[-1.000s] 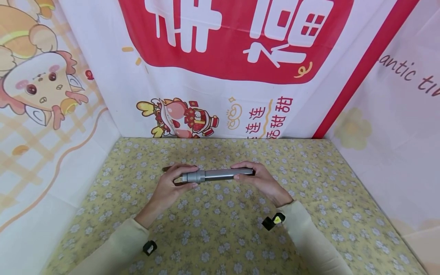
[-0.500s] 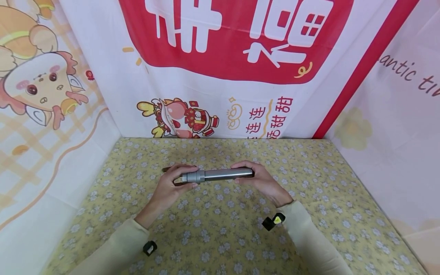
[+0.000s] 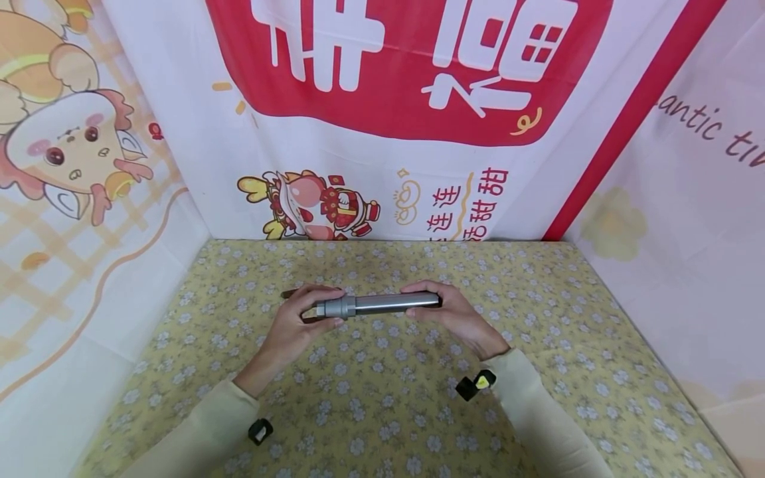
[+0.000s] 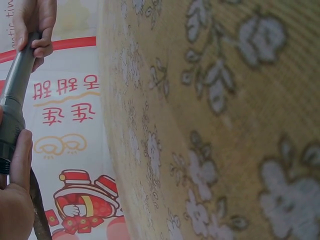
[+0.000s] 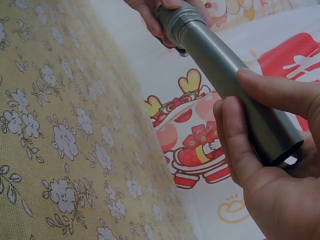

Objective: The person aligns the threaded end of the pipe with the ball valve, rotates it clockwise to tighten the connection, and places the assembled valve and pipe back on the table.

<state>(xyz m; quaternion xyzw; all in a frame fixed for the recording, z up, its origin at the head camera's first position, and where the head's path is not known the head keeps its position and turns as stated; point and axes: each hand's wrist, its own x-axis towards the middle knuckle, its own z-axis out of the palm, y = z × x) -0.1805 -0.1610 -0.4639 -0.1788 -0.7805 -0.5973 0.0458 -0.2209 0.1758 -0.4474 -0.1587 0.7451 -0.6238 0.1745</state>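
A smooth metal pipe (image 3: 385, 303) is held level above the cloth, a grey collar-like fitting (image 3: 337, 307) on its left end. My left hand (image 3: 293, 325) grips the fitting between thumb and fingers. From behind that hand pokes a thin dark brown piece (image 3: 289, 293), mostly hidden, so its kind is unclear. My right hand (image 3: 451, 312) holds the pipe's other end. The right wrist view has the thumb and fingers wrapped around the pipe (image 5: 225, 65), its cut end dark. In the left wrist view the pipe (image 4: 19, 75) runs up toward the right hand (image 4: 37, 20).
A yellow floral cloth (image 3: 370, 398) covers the table under both hands. Printed fabric stands behind as a back wall (image 3: 382, 153), with a side wall on the left (image 3: 89, 265) and another on the right (image 3: 675, 265). Each sleeve carries a small black device (image 3: 259, 431) near the wrist.
The shine along the pipe has shifted, and my right thumb and fingers sit slightly differently on it. The left hand and the fitting stay in the same place.
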